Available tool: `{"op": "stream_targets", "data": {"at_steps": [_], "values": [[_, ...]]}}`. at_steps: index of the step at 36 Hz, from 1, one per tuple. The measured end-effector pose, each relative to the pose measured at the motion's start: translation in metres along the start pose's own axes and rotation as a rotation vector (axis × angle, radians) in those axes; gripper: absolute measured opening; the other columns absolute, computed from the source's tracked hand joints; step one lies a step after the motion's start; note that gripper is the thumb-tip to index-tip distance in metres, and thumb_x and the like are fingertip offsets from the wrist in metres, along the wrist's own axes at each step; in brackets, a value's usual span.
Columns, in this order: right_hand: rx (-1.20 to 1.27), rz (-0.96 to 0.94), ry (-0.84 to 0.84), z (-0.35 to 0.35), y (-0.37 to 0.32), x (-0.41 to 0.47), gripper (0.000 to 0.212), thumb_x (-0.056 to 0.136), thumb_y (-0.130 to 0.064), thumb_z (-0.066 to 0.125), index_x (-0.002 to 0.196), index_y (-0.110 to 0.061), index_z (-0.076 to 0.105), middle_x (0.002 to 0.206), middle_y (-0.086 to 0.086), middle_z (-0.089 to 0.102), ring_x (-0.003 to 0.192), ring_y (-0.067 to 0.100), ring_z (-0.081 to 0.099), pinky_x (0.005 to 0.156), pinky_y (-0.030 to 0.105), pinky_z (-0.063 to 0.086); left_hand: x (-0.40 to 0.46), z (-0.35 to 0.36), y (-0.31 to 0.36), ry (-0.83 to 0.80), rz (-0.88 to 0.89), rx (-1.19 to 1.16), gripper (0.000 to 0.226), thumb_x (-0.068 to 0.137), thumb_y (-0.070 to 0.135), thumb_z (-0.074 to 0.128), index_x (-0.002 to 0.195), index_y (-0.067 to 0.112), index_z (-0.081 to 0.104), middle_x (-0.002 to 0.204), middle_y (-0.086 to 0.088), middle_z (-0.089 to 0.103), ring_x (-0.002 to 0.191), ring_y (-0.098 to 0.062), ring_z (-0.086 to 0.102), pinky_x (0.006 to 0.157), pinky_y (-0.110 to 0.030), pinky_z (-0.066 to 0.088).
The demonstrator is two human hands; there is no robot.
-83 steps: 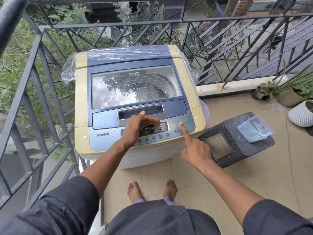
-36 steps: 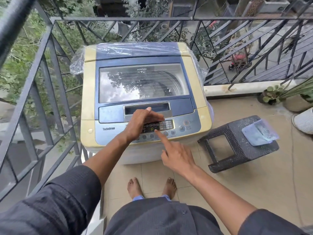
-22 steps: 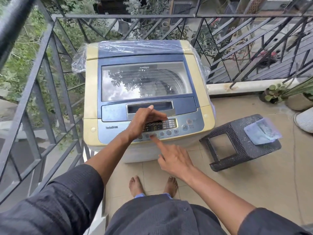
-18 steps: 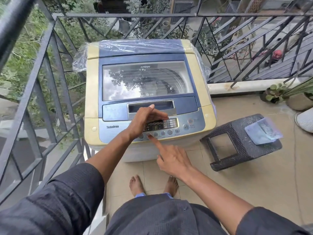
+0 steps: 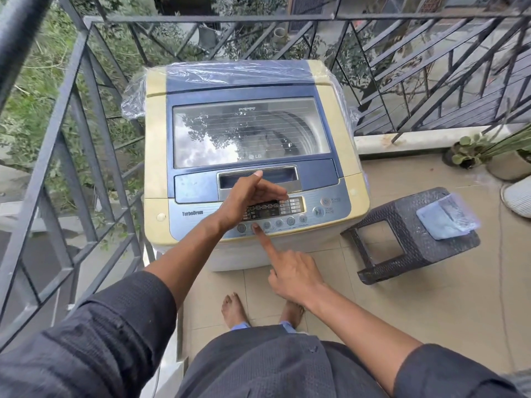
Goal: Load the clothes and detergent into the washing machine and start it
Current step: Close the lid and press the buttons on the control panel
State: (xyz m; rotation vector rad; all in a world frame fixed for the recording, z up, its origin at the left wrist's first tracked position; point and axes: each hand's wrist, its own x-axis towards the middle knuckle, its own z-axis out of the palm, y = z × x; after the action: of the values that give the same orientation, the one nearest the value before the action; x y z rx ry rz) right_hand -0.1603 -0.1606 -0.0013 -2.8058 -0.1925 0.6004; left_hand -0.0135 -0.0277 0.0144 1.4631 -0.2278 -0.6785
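Note:
A cream and blue top-loading washing machine (image 5: pixel 155 156) stands in the balcony corner with its glass lid (image 5: pixel 250 130) closed. Clothes inside cannot be made out through the reflections. My left hand (image 5: pixel 247 198) hovers cupped over the lit display of the control panel (image 5: pixel 330 209), holding nothing. My right hand (image 5: pixel 290 275) points with its index finger, and the fingertip rests on the second round button from the left in the bottom row. A bluish detergent pouch (image 5: pixel 446 219) lies on the dark stool (image 5: pixel 402 245) to the right.
Black metal railings (image 5: pixel 80 145) close in the left and back sides. Potted plants (image 5: pixel 488 156) and a white pot (image 5: pixel 520 196) sit at the far right on the tiled floor. My bare feet (image 5: pixel 234 310) stand just in front of the machine.
My right index finger moved left along the panel, from the start button area to the buttons under the display. My left hand stayed cupped over the display.

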Motion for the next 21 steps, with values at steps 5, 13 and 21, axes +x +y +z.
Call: {"op": "stream_targets", "data": {"at_steps": [5, 13, 21], "values": [[0.001, 0.019, -0.009, 0.0037, -0.0032, 0.0001, 0.118, 0.087, -0.015, 0.057, 0.148, -0.051, -0.038, 0.085, 0.017, 0.073, 0.08, 0.04, 0.071, 0.076, 0.046, 0.057, 0.0016, -0.0009, 0.0022, -0.021, -0.014, -0.005, 0.079, 0.104, 0.049, 0.025, 0.119, -0.012, 0.073, 0.118, -0.027, 0.076, 0.119, -0.035, 0.073, 0.117, -0.047, 0.048], [-0.032, 0.039, -0.013, 0.0026, -0.0046, 0.001, 0.12, 0.083, -0.01, 0.056, 0.15, -0.052, -0.035, 0.087, 0.014, 0.073, 0.081, 0.038, 0.071, 0.074, 0.043, 0.056, 0.0029, -0.0034, -0.0004, -0.02, -0.025, 0.003, 0.077, 0.105, 0.05, 0.024, 0.116, -0.006, 0.076, 0.117, -0.025, 0.077, 0.12, -0.035, 0.073, 0.119, -0.051, 0.045], [-0.038, 0.033, -0.024, -0.0007, -0.0021, 0.0027, 0.118, 0.083, -0.01, 0.054, 0.151, -0.052, -0.034, 0.092, 0.016, 0.074, 0.084, 0.039, 0.071, 0.076, 0.042, 0.055, 0.0056, -0.0078, 0.0018, -0.064, -0.058, 0.011, 0.079, 0.103, 0.051, 0.026, 0.12, -0.011, 0.072, 0.12, -0.027, 0.076, 0.123, -0.036, 0.071, 0.122, -0.049, 0.043]]}}
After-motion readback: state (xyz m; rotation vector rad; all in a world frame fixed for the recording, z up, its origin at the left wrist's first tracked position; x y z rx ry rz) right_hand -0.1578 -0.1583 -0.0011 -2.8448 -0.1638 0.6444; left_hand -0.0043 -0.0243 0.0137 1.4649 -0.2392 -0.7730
